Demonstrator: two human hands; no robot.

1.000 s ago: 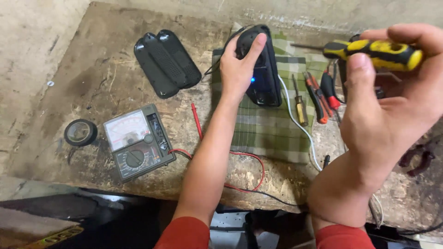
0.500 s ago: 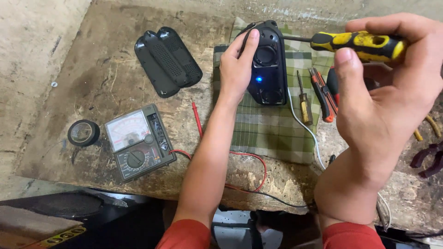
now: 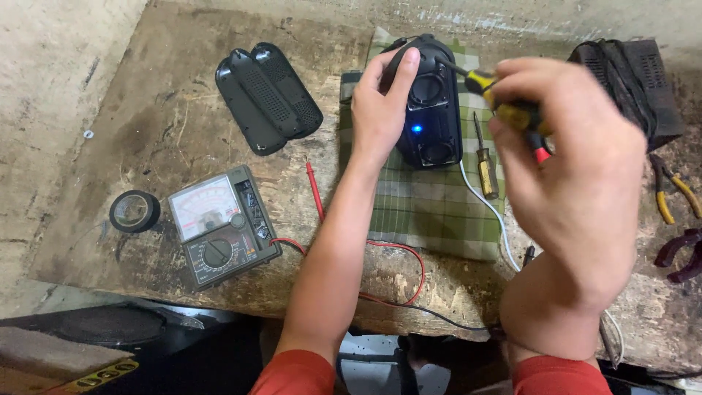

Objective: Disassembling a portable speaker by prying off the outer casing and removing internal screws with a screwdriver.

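Black oblong plastic speaker (image 3: pixel 430 110), blue light lit, lies on green checked cloth (image 3: pixel 428 212) on worn wooden bench (image 3: pixel 168 110). Left hand (image 3: pixel 380 110) wraps round its left edge, fingers closed on it. Right hand (image 3: pixel 574 168) clamped on yellow-and-black-handled screwdriver (image 3: pixel 486 84), tip w/ speaker's top right.

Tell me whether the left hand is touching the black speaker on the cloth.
Touching. The head view shows the left hand lying against the black speaker's left side, with fingers curled over its top edge and no gap between them.
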